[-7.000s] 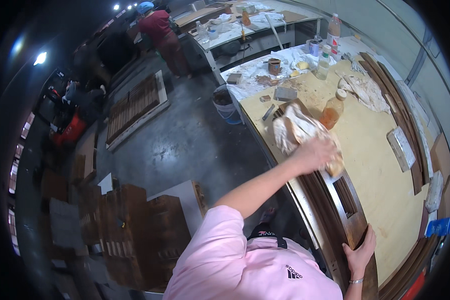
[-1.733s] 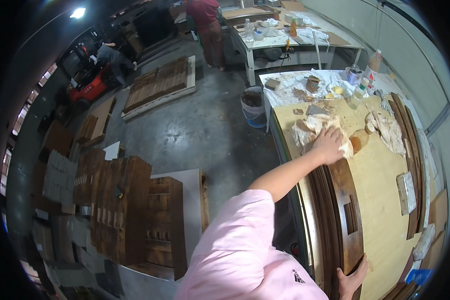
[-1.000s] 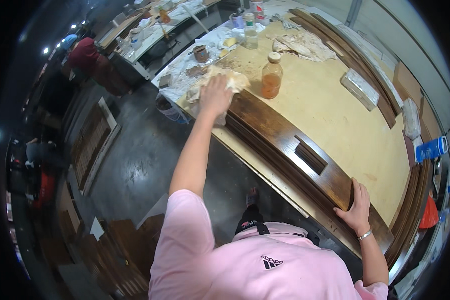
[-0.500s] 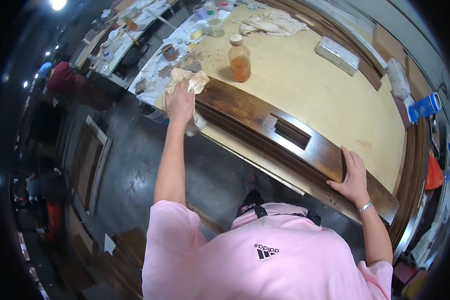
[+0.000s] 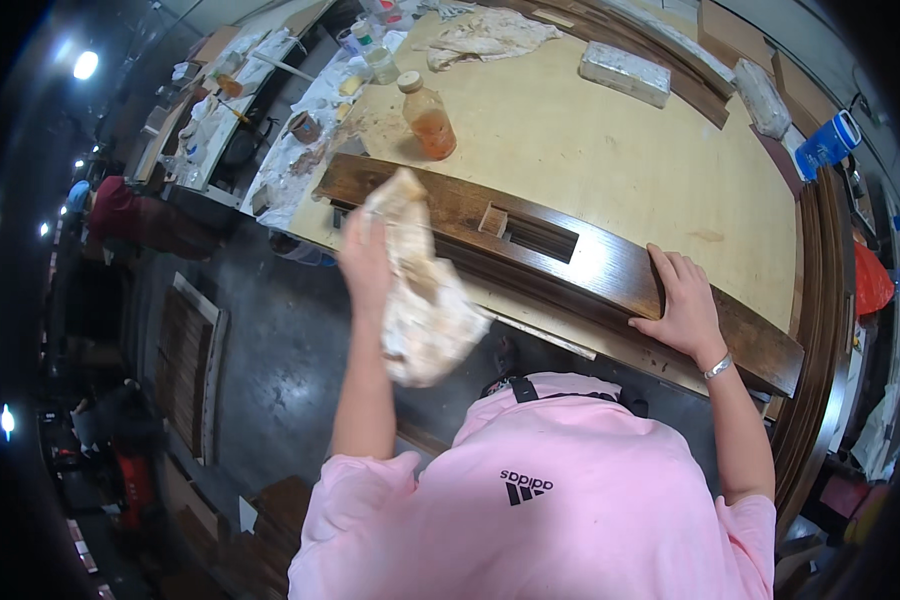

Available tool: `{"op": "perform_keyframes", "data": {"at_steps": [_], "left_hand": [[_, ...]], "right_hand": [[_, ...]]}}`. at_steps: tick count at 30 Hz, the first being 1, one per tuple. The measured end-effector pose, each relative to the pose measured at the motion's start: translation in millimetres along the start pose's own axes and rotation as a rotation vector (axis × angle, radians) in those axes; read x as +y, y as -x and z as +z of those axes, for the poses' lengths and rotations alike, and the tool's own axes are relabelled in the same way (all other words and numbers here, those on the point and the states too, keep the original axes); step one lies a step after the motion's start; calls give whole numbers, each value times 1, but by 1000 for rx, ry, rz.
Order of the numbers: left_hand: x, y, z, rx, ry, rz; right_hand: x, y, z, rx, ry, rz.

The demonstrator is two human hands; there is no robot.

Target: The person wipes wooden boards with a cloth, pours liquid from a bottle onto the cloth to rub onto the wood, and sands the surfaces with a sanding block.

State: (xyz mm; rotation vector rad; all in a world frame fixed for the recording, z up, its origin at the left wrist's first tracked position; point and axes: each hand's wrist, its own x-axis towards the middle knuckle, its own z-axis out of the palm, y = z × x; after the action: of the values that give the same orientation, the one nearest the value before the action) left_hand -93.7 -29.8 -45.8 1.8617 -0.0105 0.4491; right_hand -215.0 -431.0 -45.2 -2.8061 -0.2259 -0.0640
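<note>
A long dark-brown wooden board with a rectangular cutout lies along the near edge of the pale worktable. My left hand, slightly blurred, is closed on a stained cream rag that hangs down in front of the board's left part. With fingers spread, my right hand rests on the board to the right of the cutout, thumb toward its near side. Behind the board's left part stands a clear bottle of orange-brown liquid with a pale cap.
A wrapped pale block and a crumpled cloth lie toward the table's far side. Dark wooden strips are stacked at the right, near a blue container. Cups and small tools crowd the far-left corner. A person in dark red is off left.
My left hand has lifted the rag off the board's left end and moved it nearer to me, so that it hangs loose. My right hand still lies on the board. The view has shifted slightly.
</note>
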Motion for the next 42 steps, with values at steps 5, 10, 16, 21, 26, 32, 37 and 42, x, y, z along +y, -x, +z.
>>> {"op": "perform_keyframes", "data": {"at_steps": [5,10,16,21,26,32,37,42], "left_hand": [[-62,-51,-21,-160,-534,-510],[-103,-51,-5,-76,-120,-575],[-91,-43,-5,-106,445,-674],[-97,-43,-21,-223,453,-650],[-75,-40,-22,-182,444,-657],[14,-15,-4,-280,578,-435],[54,-36,40,-708,450,294],[-43,-195,-68,-292,-133,246]], "right_hand": [[-6,0,-2,7,14,-20],[-6,2,-2,-23,-2,10],[1,5,-1,-29,-5,41],[-1,1,-2,14,6,-29],[-6,-6,-3,-33,-6,-16],[-46,-20,7,106,-417,54],[-172,-95,28,190,-1284,151],[-143,-125,13,434,-883,291]]}}
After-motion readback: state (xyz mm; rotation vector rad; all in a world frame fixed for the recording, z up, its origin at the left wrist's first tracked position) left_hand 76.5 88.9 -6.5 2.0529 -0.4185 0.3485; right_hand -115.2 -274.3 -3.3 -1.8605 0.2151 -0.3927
